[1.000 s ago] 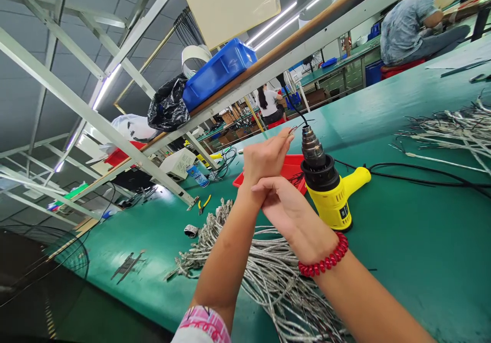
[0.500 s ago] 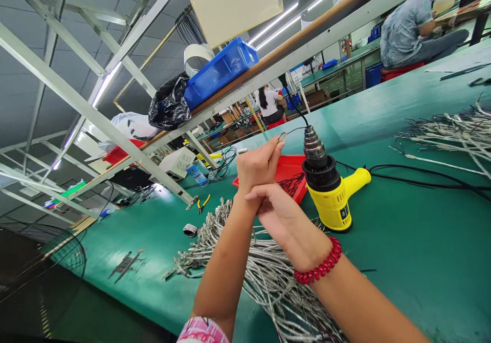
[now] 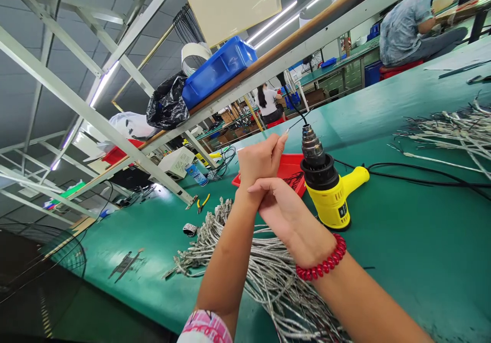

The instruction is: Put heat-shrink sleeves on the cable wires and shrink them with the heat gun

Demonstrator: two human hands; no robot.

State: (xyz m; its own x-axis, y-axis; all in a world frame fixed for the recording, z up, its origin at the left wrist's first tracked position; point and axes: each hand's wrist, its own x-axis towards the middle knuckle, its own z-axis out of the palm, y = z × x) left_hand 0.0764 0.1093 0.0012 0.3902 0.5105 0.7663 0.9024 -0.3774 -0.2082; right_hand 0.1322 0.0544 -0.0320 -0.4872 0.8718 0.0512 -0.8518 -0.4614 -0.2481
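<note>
Your left hand [image 3: 259, 156] pinches a thin dark wire [image 3: 295, 124] between thumb and finger. The wire pokes out past your fingertips, just by the tip of the metal nozzle [image 3: 312, 146]. I can't tell if the two touch. Your right hand [image 3: 284, 212] is bent around your left wrist, with its thumb side against the skin. Most of its fingers are hidden, so I can't tell how tightly they squeeze. A red curly bracelet [image 3: 322, 267] sits on that arm.

The yellow heat gun [image 3: 330, 205] stands up on the green table [image 3: 402, 245], nose to the ceiling and handle out to the right. A red tray [image 3: 293, 164] with dark bits in it sits behind your hands. Lots of silver cables [image 3: 276, 266] lie under your arms, and yellow-handled pliers [image 3: 203, 204] lie farther left.
</note>
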